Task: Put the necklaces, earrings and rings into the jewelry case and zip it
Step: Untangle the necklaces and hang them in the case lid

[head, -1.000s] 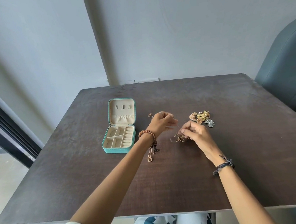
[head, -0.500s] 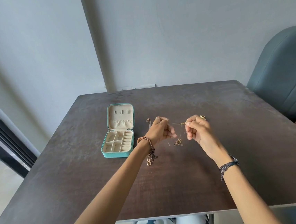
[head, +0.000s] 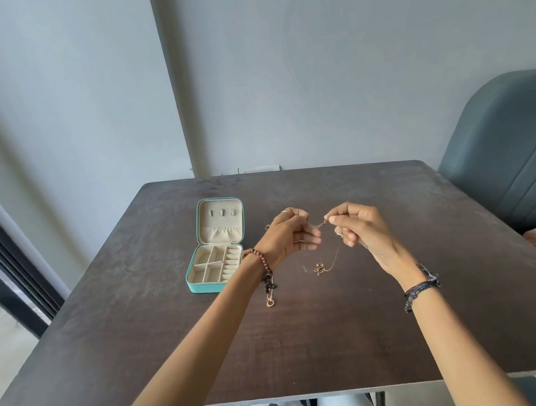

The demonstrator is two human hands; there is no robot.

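Both hands are raised above the dark wooden surface (head: 306, 346), facing each other with a thin gold necklace (head: 326, 264) strung between them. The left hand (head: 287, 235) has its fingers curled, thumb and forefinger pinching one end of the chain; the right hand (head: 357, 227) pinches the other end near the clasp, its remaining fingers curled in. The chain sags below the hands in a loop, and its small pendant hangs low, just above or touching the wood, I cannot tell which. To the left of the left hand lies the teal jewelry case (head: 214, 257), open, its lid tilted back and its cream compartments showing nothing inside. A beaded bracelet (head: 259, 261) circles the left wrist with a charm dangling from it, and dark cord bands (head: 420, 288) wrap the right wrist. A grey-blue chair (head: 510, 153) stands at the surface's right side
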